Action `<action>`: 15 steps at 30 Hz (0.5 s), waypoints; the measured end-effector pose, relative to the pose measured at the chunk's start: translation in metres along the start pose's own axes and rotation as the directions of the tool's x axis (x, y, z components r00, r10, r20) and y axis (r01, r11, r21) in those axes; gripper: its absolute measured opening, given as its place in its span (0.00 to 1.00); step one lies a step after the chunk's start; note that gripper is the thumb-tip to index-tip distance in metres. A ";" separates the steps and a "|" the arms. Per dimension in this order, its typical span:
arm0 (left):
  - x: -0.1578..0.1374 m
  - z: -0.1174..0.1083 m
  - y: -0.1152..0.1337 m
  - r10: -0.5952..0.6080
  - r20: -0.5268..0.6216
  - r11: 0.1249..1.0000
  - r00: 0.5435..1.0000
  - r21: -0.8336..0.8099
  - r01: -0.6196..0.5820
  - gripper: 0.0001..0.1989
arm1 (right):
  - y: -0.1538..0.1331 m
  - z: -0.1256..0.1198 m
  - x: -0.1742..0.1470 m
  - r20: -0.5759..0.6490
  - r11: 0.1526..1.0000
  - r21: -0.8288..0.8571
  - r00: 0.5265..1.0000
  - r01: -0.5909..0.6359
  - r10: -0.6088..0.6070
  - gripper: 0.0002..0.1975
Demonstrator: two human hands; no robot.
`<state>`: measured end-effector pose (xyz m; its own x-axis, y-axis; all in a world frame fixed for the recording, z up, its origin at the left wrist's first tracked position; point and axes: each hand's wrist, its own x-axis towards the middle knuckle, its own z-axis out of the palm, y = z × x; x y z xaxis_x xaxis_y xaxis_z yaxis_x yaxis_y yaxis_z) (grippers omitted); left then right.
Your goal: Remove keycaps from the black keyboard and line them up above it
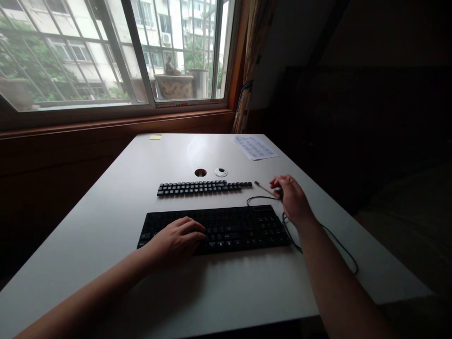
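Note:
A black keyboard point(240, 228) lies on the white table, with keycaps on its right side and front row. My left hand point(181, 235) rests over its front edge, fingers bent together on the keys and the thumb hidden. Above the table, right of the keyboard's back corner, my right hand point(291, 197) has curled fingers with something small and dark between them, too unclear to name. A thin pale stick with a dark tip point(264, 188) reaches toward these fingers; whether they hold it, I cannot tell. Loose black keycaps point(197, 188) stand in rows behind the keyboard.
The keyboard's cable point(341, 245) loops over the table's right side. Farther back are a round hole point(200, 173), a white ring-shaped cover point(221, 172), printed papers point(256, 148) and a yellow sticky note point(155, 137). A barred window point(151, 52) stands beyond the table.

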<state>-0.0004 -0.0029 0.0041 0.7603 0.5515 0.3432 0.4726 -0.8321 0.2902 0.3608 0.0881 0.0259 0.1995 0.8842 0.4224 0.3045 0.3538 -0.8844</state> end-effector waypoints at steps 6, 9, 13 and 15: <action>-0.001 -0.015 -0.001 0.038 0.070 0.998 0.997 -0.043 -0.035 0.14 | -0.003 0.004 -0.033 0.005 0.975 0.202 0.996 -0.094 0.095 0.13; -0.004 -0.029 -0.012 0.016 0.056 1.000 0.998 -0.022 -0.015 0.12 | 0.011 -0.002 -0.042 -0.009 0.987 0.119 0.994 -0.106 0.108 0.13; -0.021 -0.049 -0.047 -0.119 -0.025 0.991 0.993 0.050 0.120 0.12 | 0.023 -0.015 -0.044 -0.044 0.976 -0.216 0.999 0.009 -0.019 0.14; -0.038 -0.057 -0.067 -0.198 -0.102 0.974 0.975 0.089 0.207 0.11 | 0.022 -0.021 -0.044 -0.018 0.897 -0.425 0.990 0.119 -0.139 0.16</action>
<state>-0.0866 0.0351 0.0229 0.6021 0.7083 0.3684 0.6576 -0.7017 0.2743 0.3782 0.0509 -0.0080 0.1715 0.8209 0.5448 0.6928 0.2927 -0.6591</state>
